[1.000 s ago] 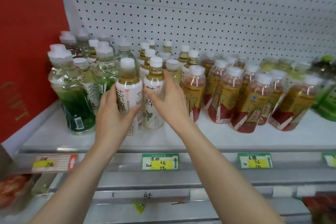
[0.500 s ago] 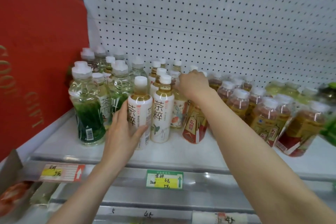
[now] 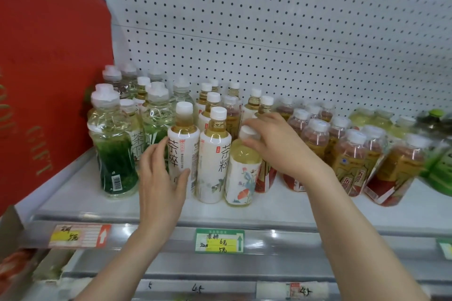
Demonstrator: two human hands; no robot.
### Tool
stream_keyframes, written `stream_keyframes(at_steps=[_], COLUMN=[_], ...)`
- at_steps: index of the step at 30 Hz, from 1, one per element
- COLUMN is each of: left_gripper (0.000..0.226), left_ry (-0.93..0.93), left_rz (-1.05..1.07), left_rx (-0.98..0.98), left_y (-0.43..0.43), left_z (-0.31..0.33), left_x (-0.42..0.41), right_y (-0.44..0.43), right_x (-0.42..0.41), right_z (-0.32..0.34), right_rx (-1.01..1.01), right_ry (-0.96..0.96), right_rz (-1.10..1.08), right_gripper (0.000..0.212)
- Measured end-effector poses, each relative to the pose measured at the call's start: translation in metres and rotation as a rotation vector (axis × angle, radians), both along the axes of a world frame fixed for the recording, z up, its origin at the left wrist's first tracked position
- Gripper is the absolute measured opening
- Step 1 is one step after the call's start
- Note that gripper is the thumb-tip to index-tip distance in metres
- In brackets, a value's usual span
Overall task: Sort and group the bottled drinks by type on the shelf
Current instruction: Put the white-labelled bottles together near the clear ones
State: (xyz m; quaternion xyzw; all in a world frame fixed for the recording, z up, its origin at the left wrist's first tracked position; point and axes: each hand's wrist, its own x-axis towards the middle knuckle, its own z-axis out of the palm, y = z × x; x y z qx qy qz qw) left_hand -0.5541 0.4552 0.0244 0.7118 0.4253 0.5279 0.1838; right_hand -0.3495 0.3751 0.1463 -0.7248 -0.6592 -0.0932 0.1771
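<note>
Gripping a floral-labelled bottle (image 3: 241, 173) by its white cap, the right hand (image 3: 276, 146) sits over the top of it, wrist raised and fingers curled down round the lid. The bottle's base is at or just above the shelf (image 3: 305, 208), and I cannot tell which. Just to the outside of this hand leaning red-labelled bottles (image 3: 349, 164) crowd close, one partly hidden behind the wrist, so there is little room that way. On the nearer side of both hands a bare strip of shelf runs to the front lip, with the price rail and a green price tag (image 3: 219, 241) below it. The left hand (image 3: 159, 178) holds a white-labelled tea bottle (image 3: 183, 144) low on its body, thumb across the front and fingers wrapped round the far side, forearm rising from below. Between the two hands stands a second white-labelled bottle (image 3: 214, 161), touching or nearly touching its neighbours on either side. Outward of the left hand a green-labelled bottle (image 3: 112, 151) stands near a red panel (image 3: 49, 80) that closes off that end. Beyond both hands more rows of bottles run back to the pegboard wall (image 3: 269, 32).
</note>
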Motion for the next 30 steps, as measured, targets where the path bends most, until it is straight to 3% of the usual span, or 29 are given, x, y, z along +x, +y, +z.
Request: stream_keyframes(at_steps=[2,5,8,12,15,18,21,24,26,30], left_gripper=[0.066,0.072,0.077,0.046,0.069,0.08,0.079,0.078,0.077,0.071], left_ry=[-0.037,0.113,0.188,0.034,0.112,0.135,0.136,0.12,0.11,0.027], left_rz=[-0.025,-0.124,-0.131,-0.24,-0.329,-0.292,-0.286,-0.322,-0.342,-0.353], left_rx=[0.167,0.283,0.245,0.183,0.07,0.041,0.016,-0.044,-0.07,-0.122], left_y=[-0.016,-0.024,-0.02,-0.03,-0.042,-0.043,-0.041,-0.042,-0.043,-0.047], left_z=[0.002,0.003,0.004,0.008,0.016,0.021,0.023,0.021,0.021,0.022], left_x=[0.008,0.025,0.033,0.032,0.039,0.048,0.048,0.047,0.046,0.044], right_y=[-0.01,-0.019,-0.026,-0.028,-0.028,-0.03,-0.016,0.003,0.009,-0.013], right_x=[-0.004,-0.012,-0.019,-0.022,-0.019,-0.011,0.01,0.024,0.023,0.024], right_z=[-0.006,-0.013,-0.023,-0.03,-0.028,-0.018,-0.017,-0.032,-0.045,-0.058], right_rx=[0.049,0.13,0.183,0.219,0.193,0.243,0.477,0.275,0.184,0.413], right_ry=[0.021,0.017,0.054,0.076,0.1,0.291,0.292,0.242,0.282,0.383], right_rz=[0.018,0.022,0.036,0.053,0.092,0.172,-0.046,-0.282,-0.295,-0.254], right_gripper=[0.04,0.041,0.041,0.041,0.042,0.038,0.044,0.069,0.077,0.073])
